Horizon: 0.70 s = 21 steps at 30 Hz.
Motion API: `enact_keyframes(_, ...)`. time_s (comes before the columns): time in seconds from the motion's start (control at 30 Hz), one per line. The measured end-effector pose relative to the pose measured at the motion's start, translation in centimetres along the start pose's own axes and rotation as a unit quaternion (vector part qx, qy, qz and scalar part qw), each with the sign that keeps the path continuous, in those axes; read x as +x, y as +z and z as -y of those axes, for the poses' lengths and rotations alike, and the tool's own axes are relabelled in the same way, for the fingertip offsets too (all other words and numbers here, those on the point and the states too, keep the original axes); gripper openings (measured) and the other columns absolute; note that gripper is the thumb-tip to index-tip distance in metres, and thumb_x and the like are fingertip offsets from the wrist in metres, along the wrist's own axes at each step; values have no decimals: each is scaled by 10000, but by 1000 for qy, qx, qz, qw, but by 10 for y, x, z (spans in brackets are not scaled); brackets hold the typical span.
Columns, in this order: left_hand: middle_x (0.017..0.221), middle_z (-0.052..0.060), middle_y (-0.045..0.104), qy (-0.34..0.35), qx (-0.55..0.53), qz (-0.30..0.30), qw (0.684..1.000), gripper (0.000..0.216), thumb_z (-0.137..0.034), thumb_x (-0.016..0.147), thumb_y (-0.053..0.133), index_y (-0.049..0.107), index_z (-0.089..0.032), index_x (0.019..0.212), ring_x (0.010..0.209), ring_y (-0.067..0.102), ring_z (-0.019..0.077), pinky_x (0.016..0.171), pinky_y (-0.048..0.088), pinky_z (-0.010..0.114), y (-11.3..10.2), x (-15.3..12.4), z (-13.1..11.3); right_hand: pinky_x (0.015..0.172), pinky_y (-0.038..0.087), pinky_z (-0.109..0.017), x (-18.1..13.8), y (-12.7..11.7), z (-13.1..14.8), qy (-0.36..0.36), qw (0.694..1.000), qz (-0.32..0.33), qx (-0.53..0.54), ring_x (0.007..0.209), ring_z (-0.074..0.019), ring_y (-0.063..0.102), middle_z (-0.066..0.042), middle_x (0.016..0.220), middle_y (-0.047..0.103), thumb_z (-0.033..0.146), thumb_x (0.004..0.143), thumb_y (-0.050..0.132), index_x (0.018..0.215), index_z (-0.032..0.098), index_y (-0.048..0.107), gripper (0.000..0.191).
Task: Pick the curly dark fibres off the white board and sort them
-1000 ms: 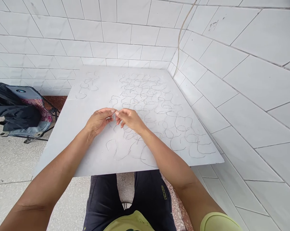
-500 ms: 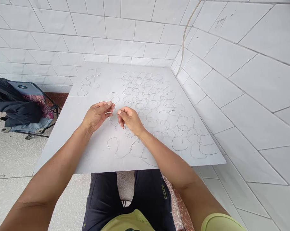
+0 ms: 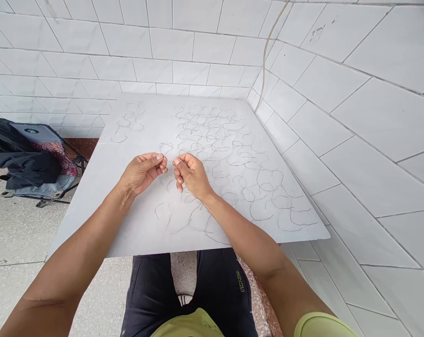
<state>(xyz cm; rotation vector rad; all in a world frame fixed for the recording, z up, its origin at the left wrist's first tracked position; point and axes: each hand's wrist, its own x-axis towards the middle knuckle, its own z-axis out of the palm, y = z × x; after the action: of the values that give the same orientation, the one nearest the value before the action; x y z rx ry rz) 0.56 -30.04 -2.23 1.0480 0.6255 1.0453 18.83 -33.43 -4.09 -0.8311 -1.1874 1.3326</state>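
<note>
My left hand [image 3: 141,173] is closed in a pinch over the middle of a pale board [image 3: 88,220]. From its fingertips a thin curved wire [image 3: 166,143] arches up in a small loop. Facing it, a short gap away, my right hand [image 3: 195,177] pinches thumb against forefinger, where the wire is too fine to follow. Many bent wires [image 3: 266,187] lie spread under and to the right of my right hand. One longer curved wire [image 3: 169,220] rests nearer to me, below both hands.
A smaller group of wires [image 3: 127,122] lies at the board's far left. White tiled walls [image 3: 338,117] border the board at the back and right, with a cable [image 3: 264,61] down the corner. A folding chair [image 3: 39,159] draped with dark clothing stands at left.
The wire's loop above my left fingertips has changed shape and is smaller. Both hands stay pinched, nearly in place; the view has shifted slightly.
</note>
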Motion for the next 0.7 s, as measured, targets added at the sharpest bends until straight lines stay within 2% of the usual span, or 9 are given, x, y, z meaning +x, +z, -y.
enact_keyframes(0.2,927,80,684,27,40,37,998,195,-330,854,858,819,-143,819,813,625,161,806,548,316,3,-2,5,340,412,-180,-1,2,4,-15,999,-27,13,492,-74,438,57,717,502,530,972,648,920,228,555,320)
enact_keyframes(0.33,918,68,672,35,45,39,998,188,-329,883,830,804,-152,824,819,615,152,813,544,318,7,-2,6,324,376,-186,0,3,4,-30,999,-37,-8,463,-75,434,64,694,504,503,994,626,933,230,551,289)
enact_keyframes(0.53,1008,69,664,26,13,25,999,123,-278,863,835,787,-166,867,862,593,150,724,531,288,2,-2,-3,366,365,-204,-2,6,4,-54,992,-61,-100,419,-77,435,68,639,557,439,1035,563,926,236,547,231)
enact_keyframes(0.7,953,84,665,10,-5,10,1000,201,-305,875,823,755,-130,802,701,561,110,561,434,240,-10,1,-11,454,378,-211,-6,9,0,-69,983,-50,-165,485,-100,464,66,575,535,436,1045,548,893,242,526,248)
